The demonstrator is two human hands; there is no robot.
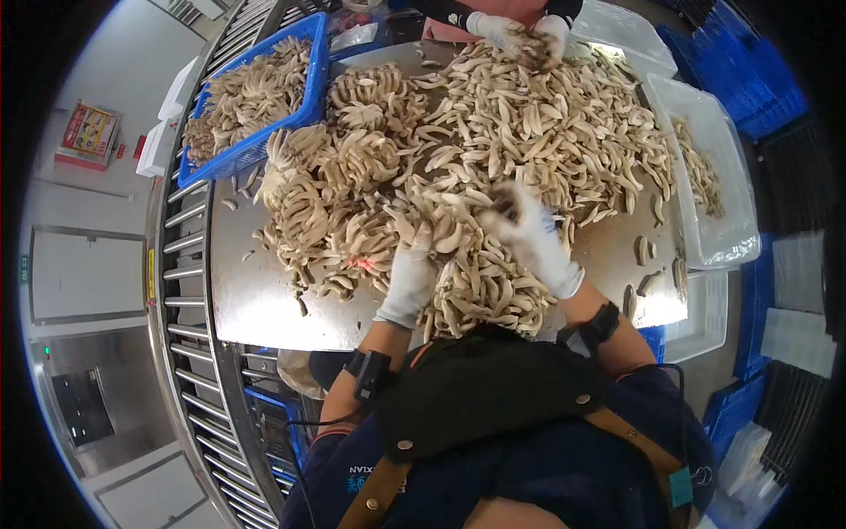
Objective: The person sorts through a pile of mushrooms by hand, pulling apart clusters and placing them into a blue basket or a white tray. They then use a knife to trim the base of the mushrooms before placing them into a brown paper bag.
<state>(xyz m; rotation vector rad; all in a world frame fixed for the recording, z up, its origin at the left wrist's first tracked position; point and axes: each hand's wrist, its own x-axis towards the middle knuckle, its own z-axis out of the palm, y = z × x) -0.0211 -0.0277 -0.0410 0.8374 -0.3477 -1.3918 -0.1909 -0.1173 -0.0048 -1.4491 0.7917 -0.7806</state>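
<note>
Pale, finger-shaped mushrooms (493, 286) lie heaped on a metal table in front of me. My left hand (411, 280), in a white glove, is among them at the middle of the heap, its fingers curled around a few mushrooms (445, 231). To its right, my gloved right hand (536, 245) grips a dark brown mushroom clump (506, 204), slightly blurred. Whole mushroom clusters (304, 198) are piled left of my hands. Separated single mushrooms (546, 123) spread out beyond my right hand.
A blue basket (319, 66) of mushroom clusters stands at the upper left, beside a roller conveyor (187, 271). A clear-lined bin (736, 212) with some mushrooms adjoins the table's right side. Across the table (264, 304), a co-worker's gloved hands (498, 31) hold a brown clump.
</note>
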